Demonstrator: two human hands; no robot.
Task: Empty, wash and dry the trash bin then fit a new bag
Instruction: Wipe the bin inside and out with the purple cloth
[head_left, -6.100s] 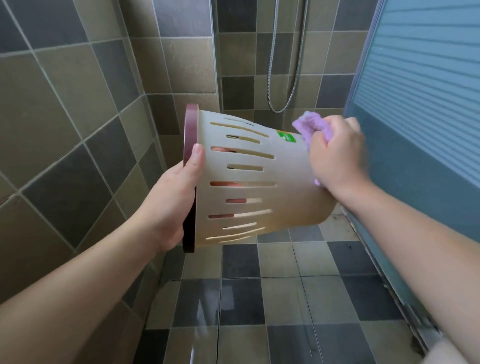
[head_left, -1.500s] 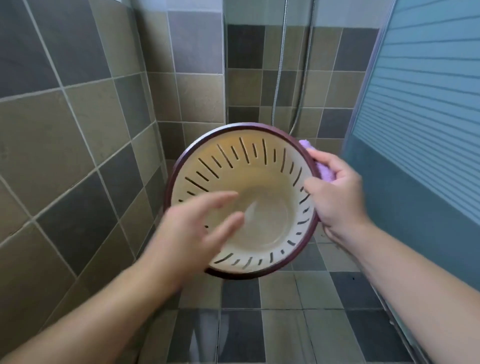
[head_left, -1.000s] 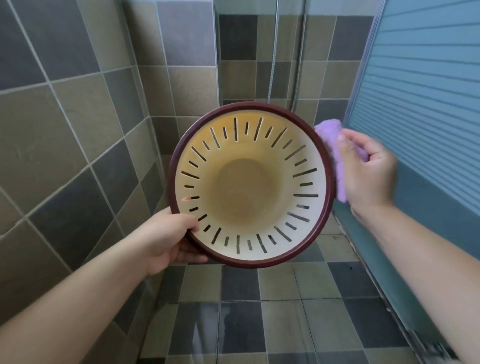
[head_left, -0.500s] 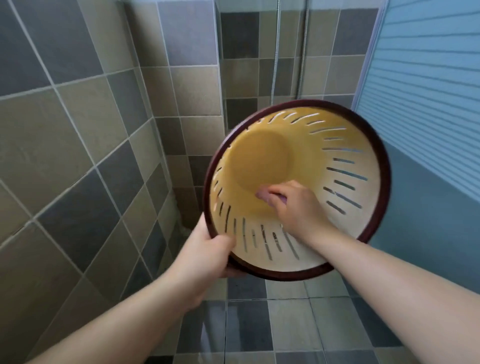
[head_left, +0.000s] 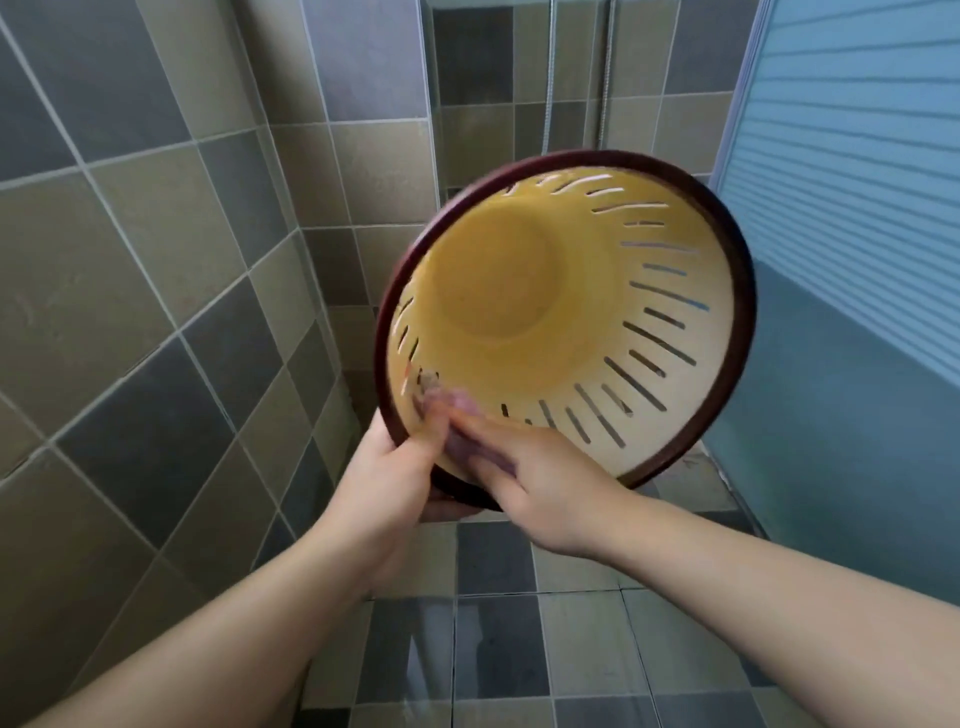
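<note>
bin: trash bin (head_left: 566, 317) held in air over the shower floor (head_left: 498, 649), mouth toward camera, empty
left hand (head_left: 387, 480): fingers clamped on lower-left rim
right hand (head_left: 524, 470): fingers pressing purple cloth (head_left: 460, 415) to inner wall by rim
step: drying the inside
next: wipe round the slots, then fit bag
</note>
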